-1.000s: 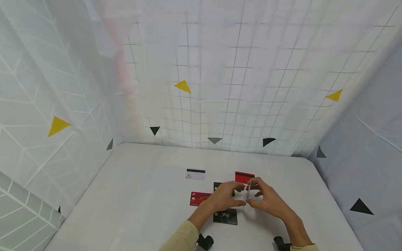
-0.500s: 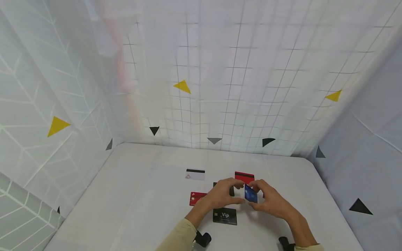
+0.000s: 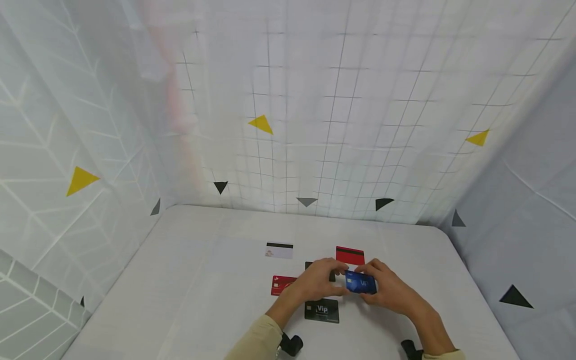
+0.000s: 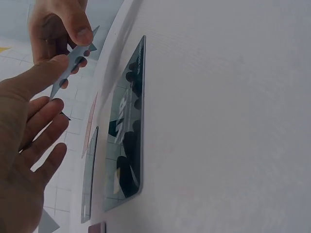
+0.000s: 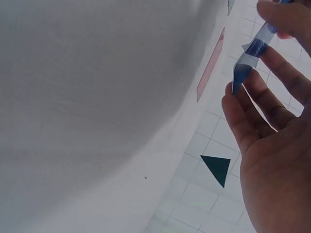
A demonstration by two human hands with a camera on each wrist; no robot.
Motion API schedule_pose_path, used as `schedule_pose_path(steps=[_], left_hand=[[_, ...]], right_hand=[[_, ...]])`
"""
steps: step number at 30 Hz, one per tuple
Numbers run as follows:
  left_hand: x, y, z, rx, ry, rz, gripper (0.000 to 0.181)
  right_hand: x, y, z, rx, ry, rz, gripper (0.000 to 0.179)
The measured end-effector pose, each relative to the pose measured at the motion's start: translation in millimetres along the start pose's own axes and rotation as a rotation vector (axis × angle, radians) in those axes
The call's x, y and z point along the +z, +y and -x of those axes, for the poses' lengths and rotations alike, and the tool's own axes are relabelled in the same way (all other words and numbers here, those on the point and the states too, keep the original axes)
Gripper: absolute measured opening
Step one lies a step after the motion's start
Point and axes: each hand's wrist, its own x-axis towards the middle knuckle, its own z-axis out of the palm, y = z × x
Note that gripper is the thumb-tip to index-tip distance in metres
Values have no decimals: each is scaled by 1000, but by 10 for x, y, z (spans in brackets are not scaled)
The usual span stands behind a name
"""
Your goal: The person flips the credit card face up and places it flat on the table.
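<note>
In the head view a blue bank card (image 3: pixel 361 282) with a chip and pale lettering is held up over the table, its printed face toward the camera. My left hand (image 3: pixel 317 281) pinches its left end between thumb and fingers. At the opposite end my right hand (image 3: pixel 390 287) grips the card by its edges. The left wrist view catches the blue card (image 4: pixel 73 65) nearly edge-on between both thumbs and fingertips. Just below my left hand lies a dark "Vip" card (image 3: pixel 321 311). Another black card (image 3: pixel 309 265) is mostly hidden behind that hand.
A red card (image 3: pixel 280 285) lies left of the hands, partly covered by the left wrist. Farther back are a white card with a black stripe (image 3: pixel 279 250) and a striped red card (image 3: pixel 350 255). The white table (image 3: pixel 202 280) meets hanging patterned sheets (image 3: pixel 315 150) behind.
The blue card has turned from edge-on to showing its printed front. Both hands stay close together, and the right hand has shifted slightly. The cards on the table lie as before.
</note>
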Motion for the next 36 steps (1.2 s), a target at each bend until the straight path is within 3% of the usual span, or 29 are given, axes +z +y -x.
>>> schedule_pose_path(steps=[20, 36], left_hand=[[112, 18, -38, -68, -40, -299, 48], [146, 63, -81, -81, -59, -408, 49]], right_hand=[[114, 37, -107, 67, -67, 16, 53], [168, 53, -147, 126, -97, 23, 53]])
